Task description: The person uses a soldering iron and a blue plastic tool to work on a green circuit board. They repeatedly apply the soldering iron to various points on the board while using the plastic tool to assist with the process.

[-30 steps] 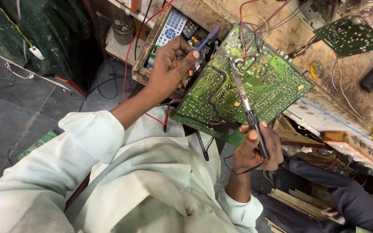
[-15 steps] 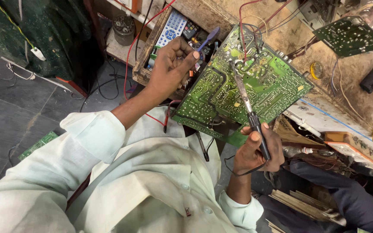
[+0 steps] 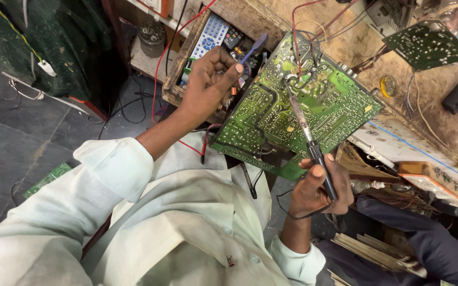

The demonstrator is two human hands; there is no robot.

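1. Since the earlier frame little has shifted: the soldering iron tip stays on the green circuit board.
2. The right hand, below the board, is clamped on the iron's handle.
3. The left hand, at the board's left edge, has its fingers pinched together; on what, I cannot tell.
4. Soldering looks to be in progress, not finished.

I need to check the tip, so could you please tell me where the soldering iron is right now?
In the head view, the soldering iron is in the right hand, its tip resting on the large green circuit board.

Solder joint under iron tip, too small
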